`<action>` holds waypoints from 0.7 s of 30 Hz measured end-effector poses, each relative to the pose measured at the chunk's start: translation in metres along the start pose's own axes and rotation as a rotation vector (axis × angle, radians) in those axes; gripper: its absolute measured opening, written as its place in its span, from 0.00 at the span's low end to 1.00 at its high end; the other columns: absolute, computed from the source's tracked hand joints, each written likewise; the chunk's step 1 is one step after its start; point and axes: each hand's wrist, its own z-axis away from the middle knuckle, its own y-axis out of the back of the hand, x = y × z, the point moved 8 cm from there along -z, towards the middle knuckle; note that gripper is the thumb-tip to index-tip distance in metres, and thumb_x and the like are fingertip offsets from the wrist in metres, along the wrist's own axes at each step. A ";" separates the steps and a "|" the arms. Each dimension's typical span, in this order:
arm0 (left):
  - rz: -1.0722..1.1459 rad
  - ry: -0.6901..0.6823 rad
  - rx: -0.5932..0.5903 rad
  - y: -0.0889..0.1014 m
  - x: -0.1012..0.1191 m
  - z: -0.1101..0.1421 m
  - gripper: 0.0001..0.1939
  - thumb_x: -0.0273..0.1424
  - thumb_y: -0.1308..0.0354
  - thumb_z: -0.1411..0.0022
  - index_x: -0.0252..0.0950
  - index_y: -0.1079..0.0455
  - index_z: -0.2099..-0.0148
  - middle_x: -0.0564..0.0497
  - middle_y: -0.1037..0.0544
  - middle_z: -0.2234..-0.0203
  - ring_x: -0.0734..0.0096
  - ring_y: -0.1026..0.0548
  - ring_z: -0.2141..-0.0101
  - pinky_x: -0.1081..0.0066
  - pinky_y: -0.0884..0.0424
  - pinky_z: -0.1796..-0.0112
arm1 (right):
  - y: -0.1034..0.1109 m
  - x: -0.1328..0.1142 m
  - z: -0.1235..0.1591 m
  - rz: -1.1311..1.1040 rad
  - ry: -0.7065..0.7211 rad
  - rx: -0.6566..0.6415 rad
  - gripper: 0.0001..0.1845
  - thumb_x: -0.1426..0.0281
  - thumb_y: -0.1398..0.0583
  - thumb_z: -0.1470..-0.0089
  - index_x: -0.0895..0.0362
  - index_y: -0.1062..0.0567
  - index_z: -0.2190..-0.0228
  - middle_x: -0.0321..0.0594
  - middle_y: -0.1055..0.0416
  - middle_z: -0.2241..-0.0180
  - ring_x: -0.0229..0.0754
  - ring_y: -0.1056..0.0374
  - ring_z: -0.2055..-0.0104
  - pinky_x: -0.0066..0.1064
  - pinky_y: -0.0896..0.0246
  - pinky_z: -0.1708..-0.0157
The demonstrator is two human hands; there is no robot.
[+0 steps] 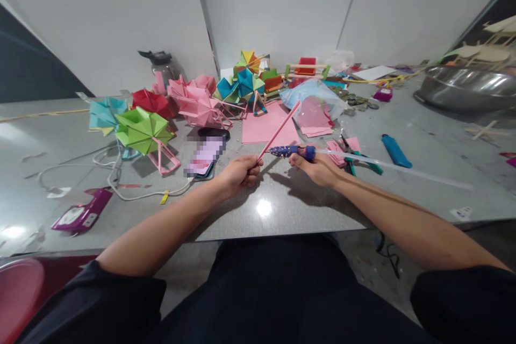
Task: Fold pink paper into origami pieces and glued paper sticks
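My left hand point(243, 171) is closed around the lower end of a thin pink stick point(281, 128), which slants up and to the right. In my right hand point(316, 167) is a dark blue glue gun point(288, 151), its nozzle pointing left at the stick just above my left fingers. Whether the nozzle touches the stick, I cannot tell. A long translucent glue stick point(399, 167) sticks out of the gun's rear to the right. Beyond my hands lies a pink paper sheet point(262, 123). Pliers with teal handles point(365, 160) rest behind my right hand.
Folded paper models, one green point(143, 129) and one pink point(197, 102), stand left of centre. A phone point(206, 157) with a white cable lies near my left forearm. At left is a purple device point(83, 212); at right are a blue tube-shaped object point(396, 151) and a steel basin point(470, 88).
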 end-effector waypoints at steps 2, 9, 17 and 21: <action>-0.004 0.015 -0.001 0.000 -0.001 0.001 0.16 0.27 0.53 0.23 0.34 0.33 0.66 0.61 0.45 0.82 0.83 0.50 0.86 0.79 0.57 0.83 | -0.002 -0.005 0.001 0.001 0.019 -0.016 0.35 0.34 0.46 0.37 0.53 0.30 0.73 0.38 0.32 0.73 0.43 0.37 0.71 0.38 0.43 0.70; -0.016 0.040 0.014 0.003 -0.003 -0.001 0.16 0.28 0.52 0.24 0.33 0.31 0.66 0.60 0.44 0.82 0.83 0.50 0.86 0.80 0.58 0.83 | -0.001 -0.014 0.003 0.059 0.037 -0.029 0.37 0.33 0.47 0.38 0.52 0.36 0.76 0.37 0.38 0.77 0.42 0.42 0.74 0.40 0.49 0.73; 0.007 0.079 0.027 -0.001 -0.003 0.003 0.15 0.27 0.52 0.24 0.32 0.30 0.64 0.60 0.44 0.82 0.84 0.49 0.86 0.79 0.57 0.82 | -0.004 -0.014 0.005 0.058 0.010 -0.067 0.37 0.31 0.49 0.38 0.51 0.35 0.75 0.36 0.40 0.78 0.42 0.45 0.75 0.41 0.50 0.73; 0.054 0.095 0.008 -0.002 -0.005 0.003 0.12 0.26 0.49 0.25 0.35 0.34 0.65 0.60 0.44 0.82 0.84 0.49 0.86 0.79 0.60 0.81 | -0.006 -0.019 0.005 0.066 0.004 -0.115 0.37 0.32 0.49 0.38 0.51 0.36 0.76 0.36 0.41 0.78 0.41 0.46 0.75 0.41 0.51 0.72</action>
